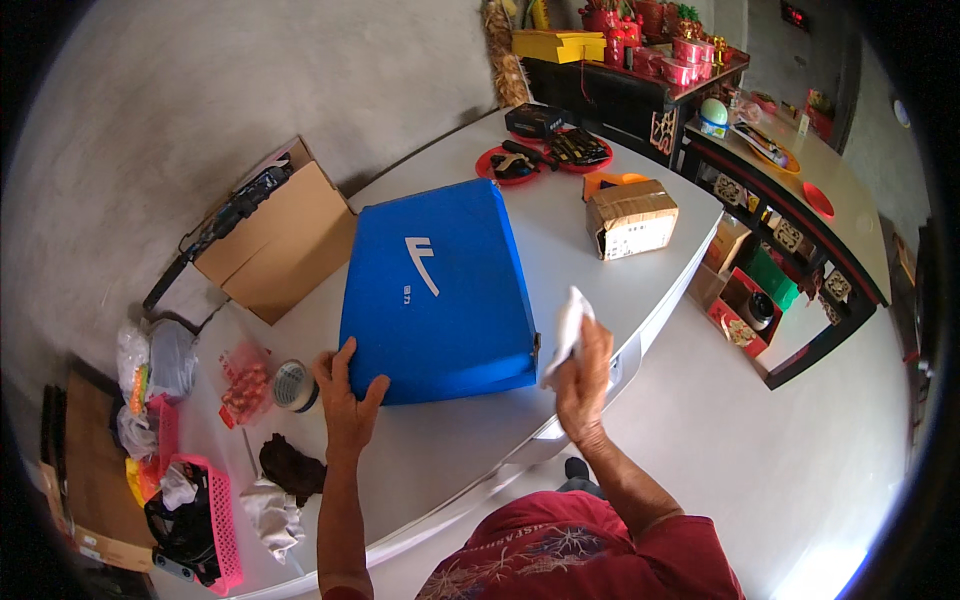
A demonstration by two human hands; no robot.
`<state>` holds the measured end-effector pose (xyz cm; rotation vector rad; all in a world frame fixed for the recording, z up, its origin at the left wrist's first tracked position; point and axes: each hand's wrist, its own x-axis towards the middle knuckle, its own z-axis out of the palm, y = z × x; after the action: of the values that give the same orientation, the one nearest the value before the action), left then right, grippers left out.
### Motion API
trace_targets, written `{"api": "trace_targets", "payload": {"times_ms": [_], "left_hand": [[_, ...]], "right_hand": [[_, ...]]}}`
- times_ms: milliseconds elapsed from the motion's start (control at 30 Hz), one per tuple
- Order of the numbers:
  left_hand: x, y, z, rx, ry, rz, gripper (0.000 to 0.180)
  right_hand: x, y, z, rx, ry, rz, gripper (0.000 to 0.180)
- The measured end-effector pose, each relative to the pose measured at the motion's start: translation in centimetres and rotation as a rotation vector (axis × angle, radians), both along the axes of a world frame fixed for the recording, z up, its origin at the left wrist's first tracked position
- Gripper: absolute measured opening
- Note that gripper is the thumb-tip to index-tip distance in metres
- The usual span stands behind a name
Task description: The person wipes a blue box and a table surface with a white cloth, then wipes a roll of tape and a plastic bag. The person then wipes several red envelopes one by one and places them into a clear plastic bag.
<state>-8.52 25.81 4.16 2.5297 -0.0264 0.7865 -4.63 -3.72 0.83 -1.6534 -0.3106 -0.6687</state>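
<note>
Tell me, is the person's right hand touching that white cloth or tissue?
Touching. The head view shows the white cloth or tissue gripped in the right hand, with one end sticking out beyond it.

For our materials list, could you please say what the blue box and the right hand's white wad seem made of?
Blue box: likely cardboard, matte printed finish, from its flat, sharp-edged panels. White wad: matte; cloth or paper, given its soft folds.
</note>
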Motion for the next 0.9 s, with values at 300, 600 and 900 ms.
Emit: {"api": "trace_targets", "payload": {"times_ms": [300,600,900], "left_hand": [[-1.4,-5.2,1.2,0.038,0.054,0.012,0.082],[-0.9,-8.6,-0.9,0.124,-0.171,-0.061,0.043],[-1.0,-9.1,-0.7,0.147,-0.216,-0.095,0.042]], "right_hand": [[2.9,3.6,-1.5,-0.487,-0.271,-0.536,0.058],[-0.9,10.1,-3.1,-0.200,-0.172,-0.330,0.060],[-2.0,9.8,-5.6,-0.124,-0.015,-0.173,0.056]]}}
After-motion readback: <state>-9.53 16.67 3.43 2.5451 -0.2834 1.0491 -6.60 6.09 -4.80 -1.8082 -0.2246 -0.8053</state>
